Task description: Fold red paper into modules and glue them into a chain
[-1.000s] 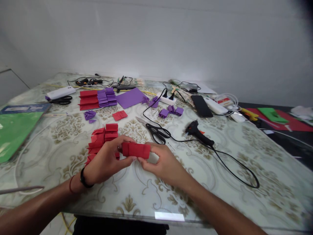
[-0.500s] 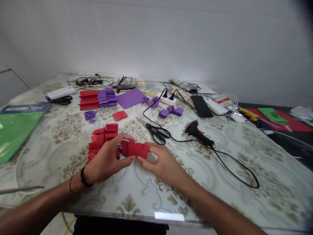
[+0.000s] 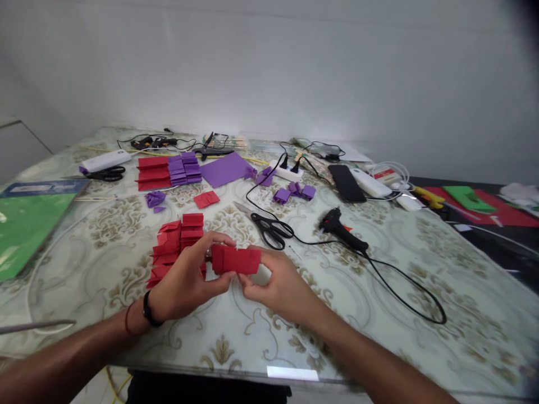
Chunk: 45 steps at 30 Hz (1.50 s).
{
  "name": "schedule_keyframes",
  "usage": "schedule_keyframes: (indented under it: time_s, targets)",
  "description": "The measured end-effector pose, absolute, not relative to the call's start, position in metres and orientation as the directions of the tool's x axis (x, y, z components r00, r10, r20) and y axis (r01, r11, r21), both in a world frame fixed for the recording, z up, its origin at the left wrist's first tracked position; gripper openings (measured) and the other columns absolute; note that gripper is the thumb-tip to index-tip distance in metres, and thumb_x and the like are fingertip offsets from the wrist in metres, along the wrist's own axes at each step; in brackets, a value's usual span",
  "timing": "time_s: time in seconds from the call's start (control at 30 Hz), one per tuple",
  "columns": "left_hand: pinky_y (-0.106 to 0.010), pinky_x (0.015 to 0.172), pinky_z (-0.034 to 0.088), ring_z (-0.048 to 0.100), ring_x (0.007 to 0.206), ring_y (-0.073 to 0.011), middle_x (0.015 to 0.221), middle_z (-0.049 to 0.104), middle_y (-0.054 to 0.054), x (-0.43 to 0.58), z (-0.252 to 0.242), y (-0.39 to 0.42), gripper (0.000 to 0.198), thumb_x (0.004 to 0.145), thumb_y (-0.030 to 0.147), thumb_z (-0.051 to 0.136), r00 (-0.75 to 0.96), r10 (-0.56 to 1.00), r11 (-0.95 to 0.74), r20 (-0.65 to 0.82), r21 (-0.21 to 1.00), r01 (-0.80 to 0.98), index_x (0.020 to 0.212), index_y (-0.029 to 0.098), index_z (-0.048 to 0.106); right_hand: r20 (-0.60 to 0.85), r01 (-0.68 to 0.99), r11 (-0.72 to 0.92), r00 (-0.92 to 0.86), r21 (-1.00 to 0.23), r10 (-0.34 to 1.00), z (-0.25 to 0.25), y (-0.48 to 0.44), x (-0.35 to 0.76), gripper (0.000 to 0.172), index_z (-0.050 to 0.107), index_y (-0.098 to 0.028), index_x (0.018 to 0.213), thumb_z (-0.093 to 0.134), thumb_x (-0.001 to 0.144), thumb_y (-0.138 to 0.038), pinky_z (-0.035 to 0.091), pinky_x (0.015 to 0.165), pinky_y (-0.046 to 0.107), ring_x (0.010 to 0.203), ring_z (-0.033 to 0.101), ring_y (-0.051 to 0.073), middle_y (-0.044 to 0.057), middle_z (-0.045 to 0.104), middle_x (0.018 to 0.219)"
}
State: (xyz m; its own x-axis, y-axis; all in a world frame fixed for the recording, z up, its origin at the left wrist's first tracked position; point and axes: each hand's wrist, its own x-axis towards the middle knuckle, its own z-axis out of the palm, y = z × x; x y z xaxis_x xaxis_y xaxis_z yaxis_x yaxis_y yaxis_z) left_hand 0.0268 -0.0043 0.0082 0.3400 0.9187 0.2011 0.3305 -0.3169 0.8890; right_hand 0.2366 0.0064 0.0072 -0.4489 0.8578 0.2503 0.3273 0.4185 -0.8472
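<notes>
A folded red paper piece [image 3: 236, 260] is held up between both hands over the near middle of the table. My left hand [image 3: 190, 280] grips its left end between thumb and fingers. The right end is pinched by my right hand [image 3: 280, 283]. Several folded red papers [image 3: 168, 247] lie in rows behind and to the left of my left hand, which partly covers them. Black-handled scissors [image 3: 272, 227] rest just beyond my right hand, and a black glue gun [image 3: 343, 230] lies farther right with its cord curling toward the front.
Purple folded papers [image 3: 184, 168], a flat purple sheet [image 3: 226, 168], a power strip [image 3: 286, 170] and a phone [image 3: 346, 183] lie farther back. A green sheet [image 3: 31, 230] is at left. Cables cross the patterned table [image 3: 236, 348].
Both hands and the red paper piece have shifted slightly to the right. The grip of both hands on it stays the same.
</notes>
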Motion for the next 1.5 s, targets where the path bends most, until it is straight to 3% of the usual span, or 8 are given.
schedule_keyframes:
  time_s: [0.33,0.57,0.83,1.1,1.5]
  targets:
    - [-0.025,0.071,0.054,0.06,0.079,-0.0133,0.099,0.061,0.001,0.024,0.009,-0.008,0.037,0.088,0.019,0.072,0.317,0.918,-0.332,0.24,0.9,0.281,0.118,0.025,0.051,0.219,0.32,0.38,-0.441,-0.868,0.871,0.014,0.008,0.241,0.006,0.058,-0.02,0.074,0.062,0.077,-0.016,0.044,0.074,0.03,0.076,0.06,0.018,0.0,0.066,0.079]
    - [-0.027,0.076,0.056,0.063,0.082,-0.0143,0.102,0.061,0.001,0.024,0.009,-0.006,0.037,0.089,0.016,0.071,0.327,0.906,-0.369,0.269,0.88,0.299,0.119,0.025,0.052,0.229,0.308,0.412,-0.488,-0.857,0.842,0.013,0.009,0.242,0.005,0.063,-0.019,0.084,0.067,0.08,-0.019,0.047,0.079,0.031,0.087,0.065,0.022,0.003,0.069,0.088]
    - [-0.036,0.093,0.06,0.072,0.109,-0.0231,0.122,0.067,-0.006,0.024,0.006,-0.003,0.042,0.088,0.019,0.073,0.335,0.911,-0.338,0.24,0.9,0.275,0.125,0.025,0.052,0.294,0.272,0.448,-0.46,-0.852,0.838,0.01,0.008,0.24,0.007,0.065,-0.02,0.084,0.064,0.083,-0.013,0.049,0.079,0.03,0.084,0.066,0.02,0.002,0.07,0.086]
    - [-0.035,0.082,0.062,0.074,0.092,-0.0231,0.101,0.073,-0.005,0.023,0.004,-0.002,0.042,0.091,0.026,0.073,0.295,0.939,-0.264,0.175,0.917,0.297,0.128,0.022,0.053,0.277,0.303,0.432,-0.44,-0.85,0.854,0.008,0.01,0.241,0.006,0.065,-0.02,0.085,0.064,0.085,-0.014,0.049,0.079,0.03,0.084,0.065,0.019,0.003,0.073,0.094]
    - [-0.037,0.092,0.061,0.072,0.1,-0.0208,0.114,0.068,-0.004,0.024,0.004,-0.005,0.044,0.088,0.018,0.071,0.348,0.905,-0.364,0.244,0.869,0.336,0.128,0.026,0.053,0.252,0.283,0.413,-0.465,-0.866,0.849,0.005,0.007,0.238,0.002,0.068,-0.018,0.086,0.066,0.087,-0.018,0.047,0.078,0.029,0.082,0.064,0.018,0.002,0.071,0.089]
